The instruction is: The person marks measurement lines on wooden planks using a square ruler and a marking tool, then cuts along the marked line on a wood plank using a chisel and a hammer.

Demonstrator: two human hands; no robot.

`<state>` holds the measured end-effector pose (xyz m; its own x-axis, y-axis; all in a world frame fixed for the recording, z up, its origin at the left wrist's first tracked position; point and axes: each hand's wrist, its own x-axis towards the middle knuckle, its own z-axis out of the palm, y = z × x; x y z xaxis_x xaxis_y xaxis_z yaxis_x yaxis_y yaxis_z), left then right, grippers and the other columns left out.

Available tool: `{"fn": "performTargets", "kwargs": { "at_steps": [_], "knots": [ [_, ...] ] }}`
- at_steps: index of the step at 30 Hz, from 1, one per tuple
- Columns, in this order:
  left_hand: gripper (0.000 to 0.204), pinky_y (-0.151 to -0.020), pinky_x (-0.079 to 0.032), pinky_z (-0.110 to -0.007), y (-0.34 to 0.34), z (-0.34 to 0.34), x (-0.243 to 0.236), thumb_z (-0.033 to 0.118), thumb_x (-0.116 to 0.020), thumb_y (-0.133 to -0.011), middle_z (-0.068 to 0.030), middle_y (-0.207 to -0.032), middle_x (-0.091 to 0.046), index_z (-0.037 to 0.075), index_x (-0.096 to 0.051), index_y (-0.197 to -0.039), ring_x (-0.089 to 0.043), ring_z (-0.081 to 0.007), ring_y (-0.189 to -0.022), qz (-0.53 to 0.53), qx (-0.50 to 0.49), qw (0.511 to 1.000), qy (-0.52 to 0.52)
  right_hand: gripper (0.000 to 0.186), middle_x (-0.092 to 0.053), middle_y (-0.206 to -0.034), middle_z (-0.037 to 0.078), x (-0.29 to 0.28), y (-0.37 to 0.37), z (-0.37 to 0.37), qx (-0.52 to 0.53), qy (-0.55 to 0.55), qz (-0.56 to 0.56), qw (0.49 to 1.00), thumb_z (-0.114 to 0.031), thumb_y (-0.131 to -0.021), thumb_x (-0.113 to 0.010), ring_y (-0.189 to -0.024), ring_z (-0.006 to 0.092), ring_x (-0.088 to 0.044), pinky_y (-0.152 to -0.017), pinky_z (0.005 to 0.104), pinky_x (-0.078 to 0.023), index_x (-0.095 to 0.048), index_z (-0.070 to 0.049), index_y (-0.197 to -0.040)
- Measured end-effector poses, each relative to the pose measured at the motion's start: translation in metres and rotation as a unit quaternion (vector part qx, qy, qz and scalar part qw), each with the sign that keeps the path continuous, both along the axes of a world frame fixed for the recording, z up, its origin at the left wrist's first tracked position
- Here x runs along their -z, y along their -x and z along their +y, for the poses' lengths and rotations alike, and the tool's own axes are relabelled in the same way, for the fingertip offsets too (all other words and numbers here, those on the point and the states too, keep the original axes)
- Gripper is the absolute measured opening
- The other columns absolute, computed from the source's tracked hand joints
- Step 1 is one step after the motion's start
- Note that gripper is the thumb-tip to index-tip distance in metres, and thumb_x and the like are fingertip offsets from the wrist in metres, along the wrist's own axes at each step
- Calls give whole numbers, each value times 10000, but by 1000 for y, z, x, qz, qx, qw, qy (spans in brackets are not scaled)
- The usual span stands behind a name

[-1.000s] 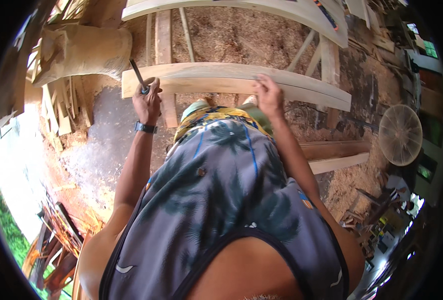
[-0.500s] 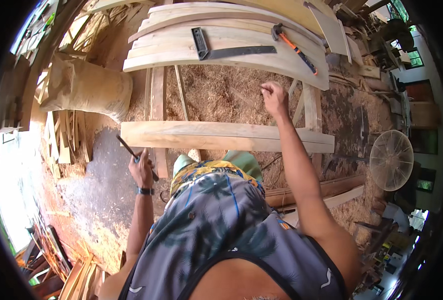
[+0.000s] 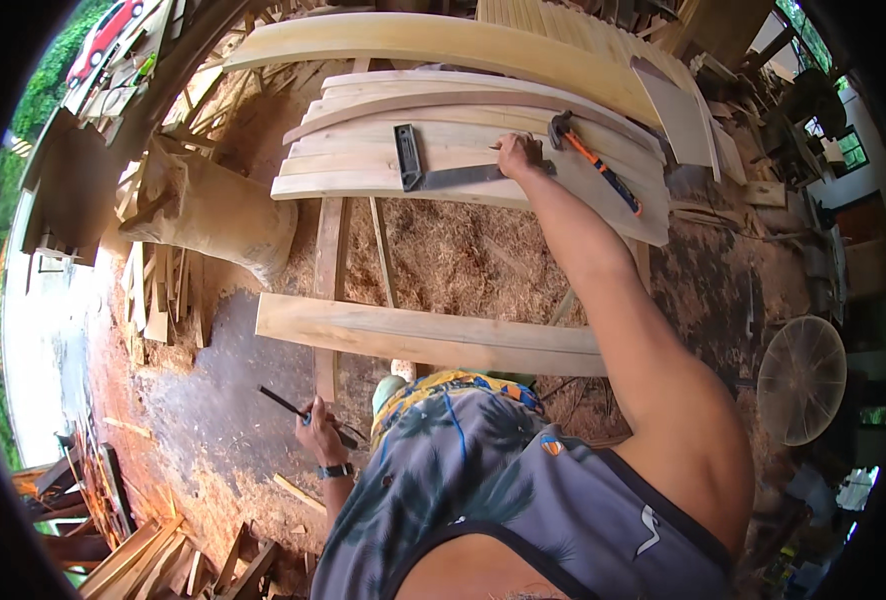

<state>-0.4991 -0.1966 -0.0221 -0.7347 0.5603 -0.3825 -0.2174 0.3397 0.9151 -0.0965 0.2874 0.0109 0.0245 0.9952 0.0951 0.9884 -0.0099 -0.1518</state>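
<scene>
My right hand [image 3: 520, 155] reaches across to the pale boards [image 3: 363, 160] on the far bench. It is closed over the blade end of a black try square [image 3: 409, 160] lying flat on them; I cannot make out what is in its fingers. A claw hammer [image 3: 603, 170] with an orange and black handle lies just right of that hand. Down at the left, my left hand [image 3: 318, 432] is wrapped round a slim dark tool [image 3: 281, 402], its thin end pointing up and left. Between me and the bench, a pale plank [image 3: 413, 333] spans the supports.
A curved wood strip [image 3: 433, 98] lies along the boards, and a wide plank [image 3: 433, 38] stands beyond them. Left is a full sack [image 3: 233, 220] beside scrap wood. Shavings cover the ground. A round fan [image 3: 801, 380] is at the right.
My right hand has moved forward from above the shavings onto the try square's blade. The view has shifted, and my left hand still grips the slim dark tool.
</scene>
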Motion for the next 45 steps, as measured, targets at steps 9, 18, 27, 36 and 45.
{"fn": "performTargets", "kwargs": {
  "at_steps": [9, 18, 27, 36, 45],
  "knots": [
    [219, -472, -403, -224, -12, -39, 6, 243, -708, -938, 1, -683, -536, 44, -635, -991, -498, -89, -535, 2, -49, 998, 38, 281, -731, -1100, 137, 23, -27, 41, -4, -73, 4, 997, -248, -926, -536, -1146, 333, -617, -987, 493, -450, -762, -137, -1049],
    [295, -573, -489, -253, -7, 48, -22, 294, -697, -960, -49, -775, -588, 43, -633, -1102, -561, -127, -637, -46, 117, 992, -31, 244, -719, -891, 99, -101, 161, -176, -523, -130, 522, 661, -110, -840, -722, -771, 210, -680, -715, 334, -563, -697, -21, -1065],
    [402, -633, -536, -282, -98, 83, -30, 377, -564, -1010, -88, -928, -623, 6, -593, -1159, -628, -199, -715, -152, 783, 589, 125, 339, -697, -949, 152, -262, 227, -299, -546, -31, 403, 734, -192, -879, -744, -828, 214, -664, -784, 372, -559, -646, -30, -1160],
    [379, -678, -539, -278, -212, -5, -78, 339, -575, -1007, -95, -967, -634, -3, -599, -1168, -635, -193, -767, -189, 965, 105, 150, 360, -694, -963, 160, -273, 171, -346, -402, -105, 366, 833, -190, -847, -746, -839, 239, -664, -786, 387, -552, -647, -25, -1152],
    [358, -723, -541, -273, -269, -96, -110, 301, -586, -1005, -102, -1007, -644, -13, -604, -1176, -643, -188, -819, -192, 946, -178, 190, 382, -691, -976, 168, -273, 119, -388, -370, -140, 364, 843, -187, -815, -747, -851, 265, -664, -788, 402, -546, -647, -20, -1143]
  ]
}}
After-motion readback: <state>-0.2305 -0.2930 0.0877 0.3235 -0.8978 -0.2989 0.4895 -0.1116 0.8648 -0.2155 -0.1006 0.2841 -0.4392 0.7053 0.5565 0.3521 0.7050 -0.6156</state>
